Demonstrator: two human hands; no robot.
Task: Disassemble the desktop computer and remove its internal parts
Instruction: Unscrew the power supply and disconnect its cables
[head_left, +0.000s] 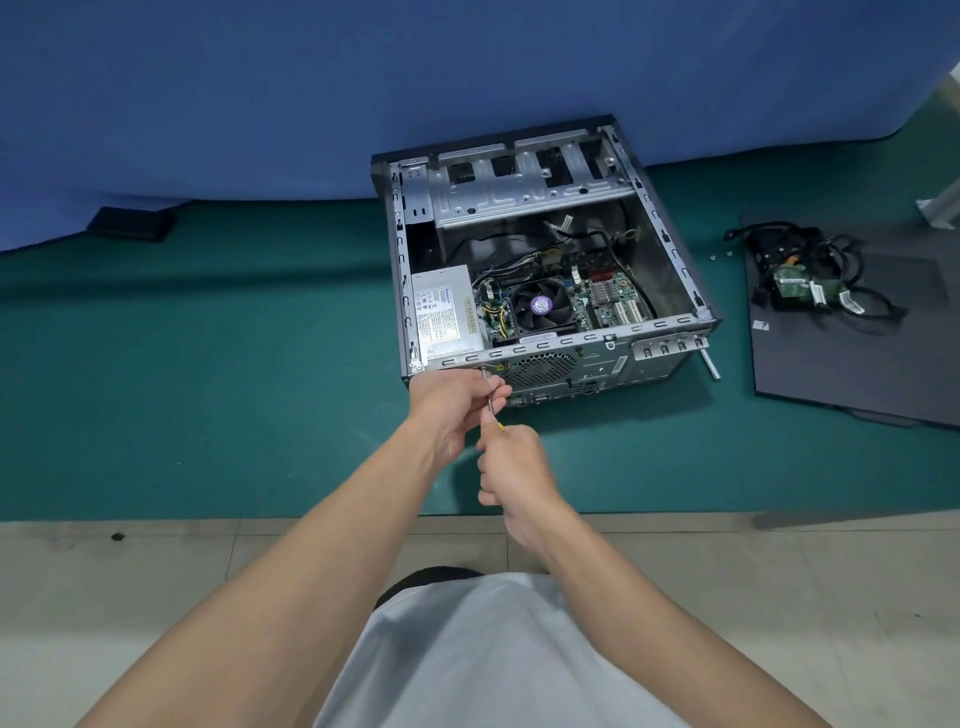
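View from above: the left hand (454, 402) pinches the metal shaft of a screwdriver (499, 427) between curled fingers and thumb. Just behind it, the right hand (514, 467) has its fingers wrapped tight round the yellow handle. Both forearms reach forward and meet at the near rear panel of the open computer case (670, 249). The case lies on its side on a green mat (208, 389), and the tip touches the panel by the power supply (447, 312).

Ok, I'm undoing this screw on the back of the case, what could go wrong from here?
The screwdriver tip could slip off and jab your left hand, whose fingers pinch the shaft near it. The freed screw may drop onto the green mat and roll away. The power supply could shift once loose.
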